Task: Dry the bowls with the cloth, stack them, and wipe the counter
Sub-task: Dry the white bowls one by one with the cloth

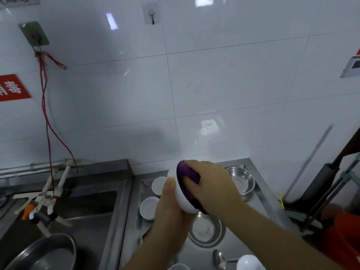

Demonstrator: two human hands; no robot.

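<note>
- White glazed round bowl (180, 189) is held tipped on its side in the air over the middle of the steel counter (261, 193). Looks light but slick and chippy, so I'd cup it from underneath, not pinch the rim.
- Left hand (168, 203) does exactly that, fingers curled round the outside, thumb on the rim.
- Right hand (211, 184) has its fingers bunched on a soft purple cloth (188, 172), pressing it into the bowl.
- Outward: two small white cups (149, 207) by the counter's left edge, shiny steel bowls (240, 179) toward the back right corner and below the hands.
</note>
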